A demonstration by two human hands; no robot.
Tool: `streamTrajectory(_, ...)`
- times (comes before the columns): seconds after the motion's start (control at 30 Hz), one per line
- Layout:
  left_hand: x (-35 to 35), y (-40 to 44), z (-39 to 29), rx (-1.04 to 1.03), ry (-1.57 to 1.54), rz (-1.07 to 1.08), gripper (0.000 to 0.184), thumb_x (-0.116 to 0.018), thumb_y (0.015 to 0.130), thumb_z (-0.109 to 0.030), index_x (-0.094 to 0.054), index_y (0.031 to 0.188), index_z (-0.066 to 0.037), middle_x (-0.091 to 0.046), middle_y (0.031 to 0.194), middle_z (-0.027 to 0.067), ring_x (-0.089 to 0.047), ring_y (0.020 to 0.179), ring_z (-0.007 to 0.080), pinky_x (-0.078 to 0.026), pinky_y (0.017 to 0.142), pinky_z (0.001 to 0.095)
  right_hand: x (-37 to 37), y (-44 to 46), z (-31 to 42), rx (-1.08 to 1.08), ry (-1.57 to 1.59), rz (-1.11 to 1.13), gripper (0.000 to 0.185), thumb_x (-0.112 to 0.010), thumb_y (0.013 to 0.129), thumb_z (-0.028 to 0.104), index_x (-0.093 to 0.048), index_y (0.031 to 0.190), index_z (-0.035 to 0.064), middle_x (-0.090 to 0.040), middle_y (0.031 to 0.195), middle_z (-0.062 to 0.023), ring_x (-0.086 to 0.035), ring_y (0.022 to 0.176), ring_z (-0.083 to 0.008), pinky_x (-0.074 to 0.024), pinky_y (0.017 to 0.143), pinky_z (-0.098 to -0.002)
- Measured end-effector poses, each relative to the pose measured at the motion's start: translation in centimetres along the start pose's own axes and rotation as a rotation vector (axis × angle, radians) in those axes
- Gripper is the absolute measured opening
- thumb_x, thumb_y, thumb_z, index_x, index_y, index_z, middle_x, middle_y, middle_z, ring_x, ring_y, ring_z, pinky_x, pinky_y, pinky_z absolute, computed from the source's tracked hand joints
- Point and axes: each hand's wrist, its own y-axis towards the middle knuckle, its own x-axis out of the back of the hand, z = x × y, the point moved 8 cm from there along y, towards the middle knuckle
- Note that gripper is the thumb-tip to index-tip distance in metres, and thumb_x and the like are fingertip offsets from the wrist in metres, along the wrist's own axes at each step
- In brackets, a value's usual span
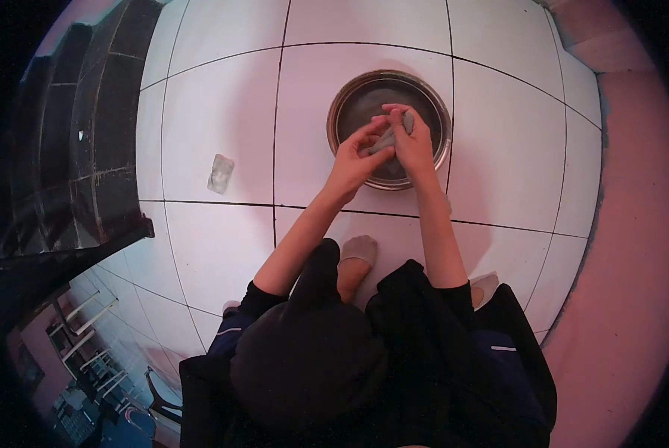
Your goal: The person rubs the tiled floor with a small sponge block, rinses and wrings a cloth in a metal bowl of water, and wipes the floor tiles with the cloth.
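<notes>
A round metal basin (336, 153) with dark, greyish contents stands on the white tiled floor. Over it, both of my hands are closed round a grey, soft-looking lump (384, 142). My left hand (358, 155) grips the lump's lower left end with curved fingers. On the upper right side of the same lump, my right hand (413, 142) has its fingers and thumb wrapped round it. The fingers partly hide the lump and the middle of the basin.
A small pale, clear-looking packet (220, 174) lies on the floor left of the basin. Dark tiled steps (110, 112) rise at the left. A pink wall (618, 261) runs along the right. My feet are just below the basin.
</notes>
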Motion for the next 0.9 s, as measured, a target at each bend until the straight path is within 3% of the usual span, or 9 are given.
streamTrajectory(0.03, -0.2, 0.0, 0.1, -0.001, 0.0, -0.002, 0.053, -0.069, 0.084, -0.009, -0.044, 0.131, -0.006, -0.051, 0.122, 0.0086, -0.054, 0.107, 0.0159, -0.047, 0.081, 0.0249, 0.5, 0.0, 0.5, 0.04, -0.04, -0.088, 0.034, -0.05, 0.097, 0.034, -0.055, 0.109, 0.0028, -0.066, 0.087, -0.0113, -0.066, 0.077, -0.0182, -0.0515, 0.069, -0.0276)
streamTrajectory(0.1, 1.7, -0.4, 0.5, 0.008, -0.073, -0.298, 0.059, -0.069, 0.083, -0.01, -0.039, 0.135, -0.008, -0.045, 0.126, 0.012, -0.052, 0.112, 0.0196, -0.047, 0.082, 0.0265, 1.1, 0.0, 1.2, 0.079, -0.08, -0.177, 0.037, -0.046, 0.098, 0.037, -0.055, 0.106, 0.0027, -0.066, 0.087, -0.0122, -0.067, 0.073, -0.0191, -0.0525, 0.065, -0.0277)
streamTrajectory(0.2, 3.0, -0.2, 0.2, -0.023, 0.171, -0.286, 0.062, -0.069, 0.083, -0.014, -0.037, 0.136, -0.009, -0.043, 0.129, 0.0122, -0.05, 0.114, 0.0197, -0.048, 0.084, 0.031, 2.2, 0.4, 1.9, 0.098, -0.071, -0.238, 0.041, -0.041, 0.098, 0.041, -0.054, 0.104, 0.0028, -0.065, 0.084, -0.0122, -0.068, 0.065, -0.0197, -0.052, 0.057, -0.0282)
streamTrajectory(0.3, 3.0, -0.6, 0.7, 0.064, 0.087, -0.285, 0.056, -0.065, 0.087, -0.024, -0.039, 0.134, -0.009, -0.045, 0.127, 0.0102, -0.051, 0.113, 0.0196, -0.048, 0.084, 0.0338, 2.4, 1.2, 2.4, 0.106, -0.175, -0.221, 0.039, -0.041, 0.099, 0.04, -0.053, 0.104, 0.0032, -0.065, 0.079, -0.0112, -0.065, 0.059, -0.0167, -0.0496, 0.053, -0.0278)
streamTrajectory(0.4, 3.0, -0.6, 1.8, 0.104, -0.035, -0.287, 0.051, -0.058, 0.091, -0.032, -0.04, 0.133, -0.009, -0.047, 0.127, 0.009, -0.052, 0.112, 0.019, -0.047, 0.085, 0.0345, 2.2, 1.9, 2.3, 0.113, -0.144, -0.232, 0.043, -0.046, 0.096, 0.045, -0.057, 0.091, 0.0029, -0.061, 0.07, -0.0076, -0.057, 0.052, -0.0116, -0.0437, 0.048, -0.0254)
streamTrajectory(0.47, 2.8, -0.6, 2.1, 0.107, -0.038, -0.281, 0.05, -0.056, 0.092, -0.033, -0.041, 0.133, -0.009, -0.048, 0.127, 0.0089, -0.053, 0.111, 0.0193, -0.046, 0.085, 0.0338, 1.8, 2.6, 1.2, 0.037, -0.129, -0.18, 0.054, -0.052, 0.092, 0.051, -0.056, 0.069, 0.0025, -0.054, 0.06, -0.0037, -0.048, 0.047, -0.0093, -0.0382, 0.046, -0.0244)
streamTrajectory(0.57, 2.7, -0.6, 2.3, 0.116, -0.037, -0.281, 0.047, -0.053, 0.093, -0.034, -0.042, 0.132, -0.01, -0.049, 0.127, 0.0088, -0.053, 0.11, 0.0193, -0.045, 0.085, 0.0329, 1.2, 2.3, 0.6, -0.088, -0.081, -0.176, 0.063, -0.054, 0.088, 0.056, -0.049, 0.053, 0.0033, -0.047, 0.053, -0.001, -0.045, 0.046, -0.0092, -0.0364, 0.046, -0.0247)
streamTrajectory(0.8, 2.8, -0.8, 2.4, 0.117, -0.024, -0.295, 0.042, -0.05, 0.095, -0.033, -0.045, 0.13, -0.01, -0.052, 0.123, 0.0071, -0.055, 0.106, 0.0179, -0.045, 0.084, 0.0319, 0.5, 2.1, 0.3, -0.089, -0.153, -0.227, 0.063, -0.053, 0.089, 0.055, -0.049, 0.052, 0.0038, -0.046, 0.049, -0.0008, -0.046, 0.046, -0.0099, -0.037, 0.045, -0.0263)
streamTrajectory(0.9, 2.9, -0.8, 2.4, 0.108, -0.04, -0.296, 0.04, -0.049, 0.096, -0.032, -0.045, 0.129, -0.01, -0.053, 0.122, 0.0067, -0.055, 0.106, 0.0176, -0.045, 0.084, 0.0319, -0.1, 2.2, 0.9, -0.009, -0.11, -0.222, 0.057, -0.051, 0.093, 0.048, -0.034, 0.052, 0.0122, -0.037, 0.049, 0.002, -0.037, 0.039, -0.0078, -0.0257, 0.036, -0.0238)
